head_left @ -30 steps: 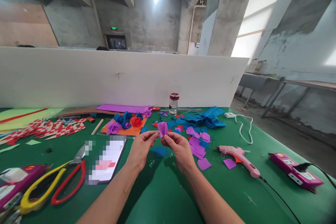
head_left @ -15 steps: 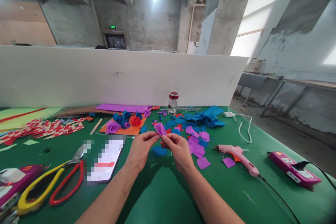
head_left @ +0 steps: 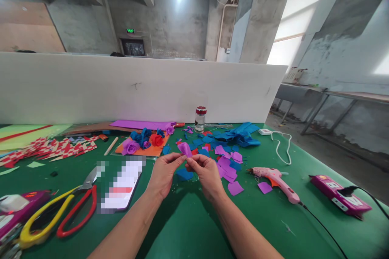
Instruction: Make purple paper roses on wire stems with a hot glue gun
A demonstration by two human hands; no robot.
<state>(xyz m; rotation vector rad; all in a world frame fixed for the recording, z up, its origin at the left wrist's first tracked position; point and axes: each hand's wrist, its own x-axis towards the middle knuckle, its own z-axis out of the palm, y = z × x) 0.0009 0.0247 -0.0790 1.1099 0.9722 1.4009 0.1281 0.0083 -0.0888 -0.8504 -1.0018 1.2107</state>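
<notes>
A purple paper petal [head_left: 184, 149] stands up between the fingertips of both hands, a little above the table. My left hand [head_left: 164, 173] pinches its lower left edge. From the other side, my right hand [head_left: 206, 172] grips the bottom of the petal between thumb and fingers. The fingers cover its lower end. Below the hands lies a blue paper piece [head_left: 184, 175]. Cut purple petals [head_left: 226, 166] are scattered just right of my right hand, with blue and red pieces among them. Finished paper flowers [head_left: 145, 139] rest on an orange sheet behind my left hand.
A pink glue gun [head_left: 276, 180] lies at right, its cord trailing to the front. Beyond it is a purple power strip [head_left: 339, 196]. Scissors [head_left: 65, 210] and a phone [head_left: 124, 184] lie at left. A glass jar [head_left: 200, 119] stands before the white partition [head_left: 136, 89].
The petal's upper edge looks slightly more curled and tilted than before. Both hands stay in nearly the same place, still pinching it.
</notes>
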